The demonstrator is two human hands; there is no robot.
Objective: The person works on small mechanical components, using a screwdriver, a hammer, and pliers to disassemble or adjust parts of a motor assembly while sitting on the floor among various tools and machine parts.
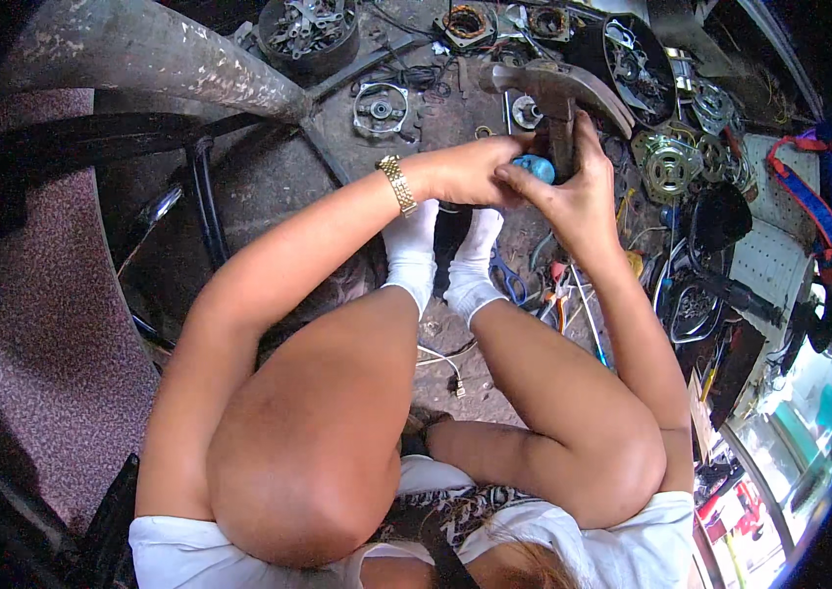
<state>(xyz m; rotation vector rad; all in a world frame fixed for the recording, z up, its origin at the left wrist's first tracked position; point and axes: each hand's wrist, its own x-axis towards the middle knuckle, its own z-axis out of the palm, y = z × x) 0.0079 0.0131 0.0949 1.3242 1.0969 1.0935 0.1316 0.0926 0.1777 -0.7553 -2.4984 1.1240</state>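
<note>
In front of my feet, my right hand (581, 196) is closed round the handle of a claw hammer (561, 113), whose metal head points up and away from me. My left hand (475, 172) is beside it, its fingers curled round a tool with a rounded blue end (535, 168). My right thumb touches that blue end. The rest of the blue-ended tool is hidden by my hands, so its kind cannot be made out. A metal motor end cover (380, 110) lies on the floor to the left of the hammer, apart from both hands.
Small metal parts fill a round black container (308, 34) at the far left and a black tray (637, 69) at the far right. A wound copper stator (465, 25) lies at the back. Blue-handled scissors (508, 280) and other hand tools lie right of my feet. A thick worn post (151, 49) stands left.
</note>
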